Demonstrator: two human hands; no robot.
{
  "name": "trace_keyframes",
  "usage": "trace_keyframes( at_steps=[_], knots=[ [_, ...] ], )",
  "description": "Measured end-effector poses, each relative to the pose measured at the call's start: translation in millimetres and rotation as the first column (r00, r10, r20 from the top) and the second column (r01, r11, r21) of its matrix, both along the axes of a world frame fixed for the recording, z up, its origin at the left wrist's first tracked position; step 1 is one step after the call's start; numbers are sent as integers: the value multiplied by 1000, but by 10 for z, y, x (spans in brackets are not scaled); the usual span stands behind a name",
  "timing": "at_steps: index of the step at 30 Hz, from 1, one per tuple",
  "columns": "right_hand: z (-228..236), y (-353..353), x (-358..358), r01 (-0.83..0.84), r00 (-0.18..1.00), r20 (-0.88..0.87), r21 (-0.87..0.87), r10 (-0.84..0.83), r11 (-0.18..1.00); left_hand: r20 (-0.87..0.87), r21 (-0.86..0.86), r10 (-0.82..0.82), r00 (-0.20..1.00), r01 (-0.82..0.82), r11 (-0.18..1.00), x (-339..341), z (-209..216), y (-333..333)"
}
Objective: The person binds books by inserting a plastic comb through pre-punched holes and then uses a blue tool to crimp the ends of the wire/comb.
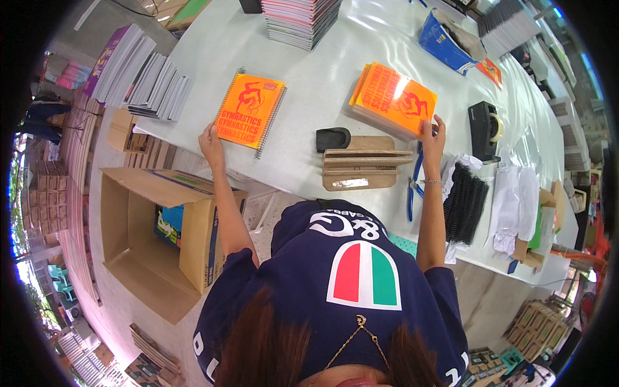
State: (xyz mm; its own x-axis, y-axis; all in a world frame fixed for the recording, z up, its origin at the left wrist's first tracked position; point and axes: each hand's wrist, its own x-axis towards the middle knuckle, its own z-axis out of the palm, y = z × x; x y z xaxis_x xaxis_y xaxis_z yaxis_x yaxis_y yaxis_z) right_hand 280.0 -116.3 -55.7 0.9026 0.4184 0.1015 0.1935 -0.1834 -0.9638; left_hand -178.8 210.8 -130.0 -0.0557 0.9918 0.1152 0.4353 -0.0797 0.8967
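Observation:
An orange spiral-bound notebook (248, 109) with a red figure on its cover lies on the white table, a black wire coil along its right side. My left hand (211, 143) pinches the notebook's lower left corner, fingers closed at the edge. To the right sits a stack of orange-covered booklets (394, 97), slightly fanned at its left side. My right hand (434, 134) is at the stack's lower right corner, the thumb against it and the fingers apart. Between my arms, nearer to me, stand a brown board holder (361, 169) with upright dividers and a small black block (333, 139).
Blue-handled pliers (411, 197) lie beside my right forearm. Further right are a tape dispenser (481, 132), black binding coils (465, 203) and white cloths (512, 206). Book stacks (300, 22) stand at the back; more books (155, 84) sit left. An open carton (151, 235) stands below.

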Motion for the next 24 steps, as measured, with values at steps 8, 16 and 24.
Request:
trace_keyframes(
  at_steps=[8, 16, 24],
  knots=[
    [-33, -4, 180, -44, 993, -111, -39, 39, 998, -118, 45, 7, 993, -1, 999, 14, 139, -82],
    [88, 33, 172, 88, 966, 252, -127, -54, 988, -120, 73, 31, 992, -22, 997, -17, 50, -66],
    [147, -264, 158, 45, 999, -24, 326, -39, 944, -168, 97, -7, 986, 23, 995, 75, 144, -110]
  ],
)
